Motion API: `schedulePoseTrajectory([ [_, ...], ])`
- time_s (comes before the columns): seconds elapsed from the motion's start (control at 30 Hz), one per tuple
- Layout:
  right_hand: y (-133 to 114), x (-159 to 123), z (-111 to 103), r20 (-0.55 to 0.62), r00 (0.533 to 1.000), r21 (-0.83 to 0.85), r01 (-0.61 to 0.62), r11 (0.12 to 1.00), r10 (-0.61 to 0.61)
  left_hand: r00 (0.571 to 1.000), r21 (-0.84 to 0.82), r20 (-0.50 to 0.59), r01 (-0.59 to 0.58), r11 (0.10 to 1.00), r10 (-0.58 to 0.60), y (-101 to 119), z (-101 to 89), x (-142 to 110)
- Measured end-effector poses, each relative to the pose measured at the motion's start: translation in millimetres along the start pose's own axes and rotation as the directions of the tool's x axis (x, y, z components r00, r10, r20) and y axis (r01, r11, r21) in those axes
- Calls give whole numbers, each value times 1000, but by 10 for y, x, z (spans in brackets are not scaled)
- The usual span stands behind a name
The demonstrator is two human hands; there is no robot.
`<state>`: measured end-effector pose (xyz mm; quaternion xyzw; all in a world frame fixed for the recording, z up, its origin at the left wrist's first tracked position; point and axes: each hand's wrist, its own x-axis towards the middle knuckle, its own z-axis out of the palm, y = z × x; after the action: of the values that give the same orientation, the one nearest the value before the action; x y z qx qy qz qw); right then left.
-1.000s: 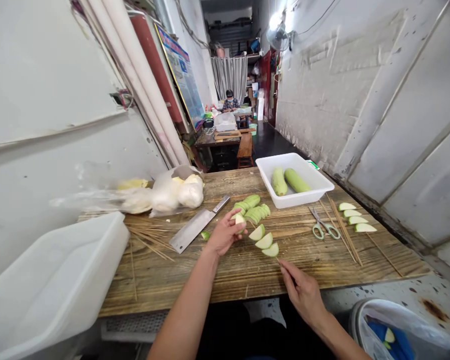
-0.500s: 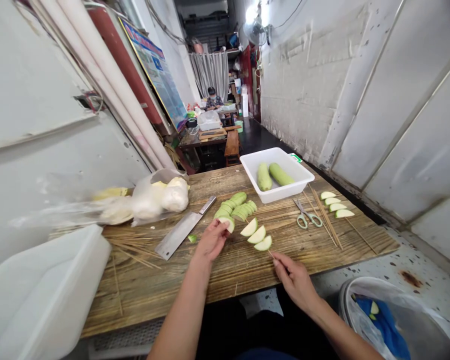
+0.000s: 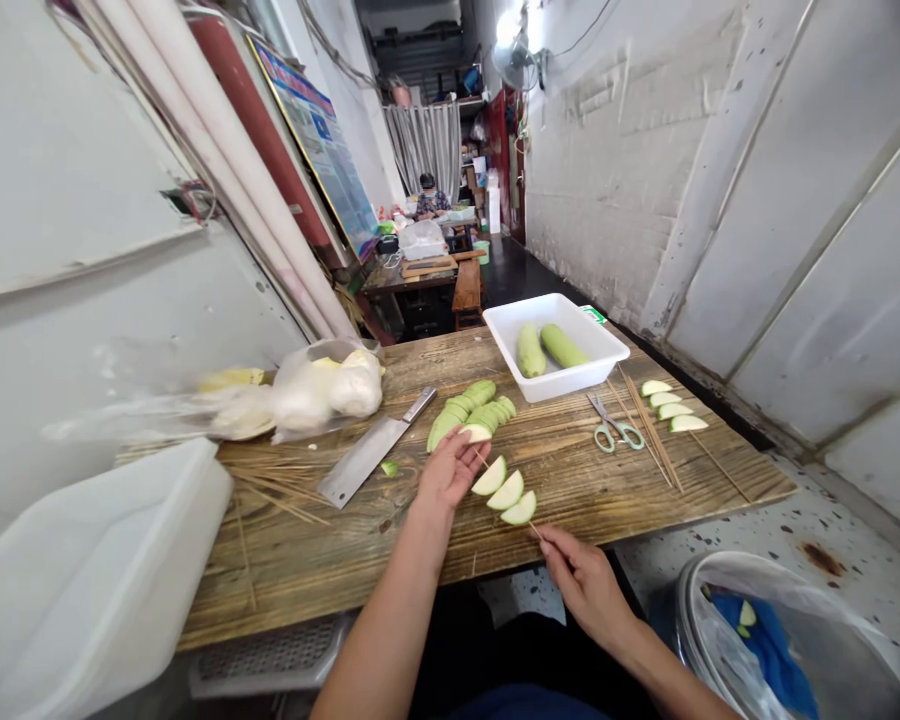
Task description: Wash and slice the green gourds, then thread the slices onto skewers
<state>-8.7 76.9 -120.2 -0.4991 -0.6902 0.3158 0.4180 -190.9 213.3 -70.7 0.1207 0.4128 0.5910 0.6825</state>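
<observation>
My right hand (image 3: 579, 572) is closed on the lower end of a bamboo skewer (image 3: 535, 531), which carries three half-moon slices of pale green squash (image 3: 505, 490). My left hand (image 3: 448, 472) pinches another squash slice (image 3: 477, 433) by its edge, at the skewer's far end. Whether the tip has entered that slice is hidden by the fingers. Just beyond lie two rows of cut squash (image 3: 461, 408) on the wooden table (image 3: 390, 570). A cleaver (image 3: 367, 460) rests to the left of my left hand, beside a small green scrap (image 3: 389, 468).
A white tray (image 3: 581, 380) holds two whole squashes. Scissors (image 3: 613, 428), loose skewers (image 3: 649, 430) and a skewer of squash slices (image 3: 667, 410) lie right. Left are bagged goods (image 3: 356, 385), more skewers (image 3: 277, 480) and a white bin (image 3: 195, 520). A lined bucket (image 3: 694, 600) stands below right.
My left hand has moved right with its slice, up to the skewer's tip. The skewer with three slices has shifted slightly left and toward me in my right hand.
</observation>
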Motion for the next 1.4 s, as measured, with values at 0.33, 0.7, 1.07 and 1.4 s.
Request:
schedulePoseTrajectory([
  [0.33,-35,26,-14,-61,998,2,-19,1000,19,977,257,11,-207,944,212,-67,-86,-13],
  [0.7,-83,136,106,-148,988,93,-24,995,37,753,840,309,-502,204,581,-39,-381,24],
  [1.07,-200,251,379,-155,986,126,-46,991,66,974,175,211,-126,976,88,-405,94,-747],
  [1.4,-184,352,499,-170,980,153,-74,985,100,984,100,116,-145,984,133,-527,86,-704],
])
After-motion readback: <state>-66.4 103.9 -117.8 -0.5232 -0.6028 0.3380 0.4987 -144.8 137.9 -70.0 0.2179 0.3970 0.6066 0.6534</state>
